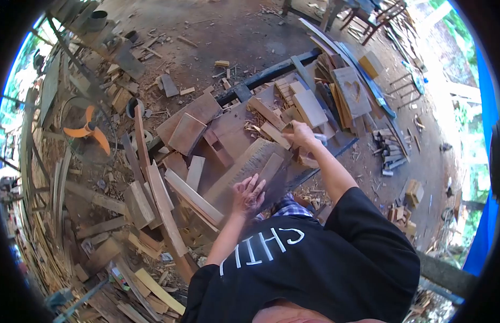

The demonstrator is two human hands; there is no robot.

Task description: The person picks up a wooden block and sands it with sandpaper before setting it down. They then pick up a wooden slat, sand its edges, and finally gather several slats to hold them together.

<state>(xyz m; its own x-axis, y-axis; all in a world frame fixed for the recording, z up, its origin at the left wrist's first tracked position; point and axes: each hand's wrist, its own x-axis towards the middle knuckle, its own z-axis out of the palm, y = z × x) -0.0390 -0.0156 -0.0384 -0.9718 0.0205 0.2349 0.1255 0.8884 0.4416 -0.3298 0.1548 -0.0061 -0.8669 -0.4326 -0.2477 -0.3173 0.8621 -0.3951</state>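
Two hands at the workbench: one plank pinned down, one short board laid on it.

Left hand [249, 195] lies palm down, fingers spread, on the wide plank [236, 172] at the near edge of the workbench [233, 126]; it grips nothing. Right hand [300, 134] is fisted around a pale object [320, 139] toward the bench's right edge, just past the plank's far end; cannot tell what it is. Short board [271, 167] rests on the plank, just beside the left fingertips. Judged: the pieces are laid out and steadied, with no cut or joint showing, so most of the work looks still to do. Count: hands 2; wide plank 1; short board on it 1; heart-cut board [353, 90] 1, far right corner; orange fan [88, 131] 1, off the bench; loose offcuts too many to count.
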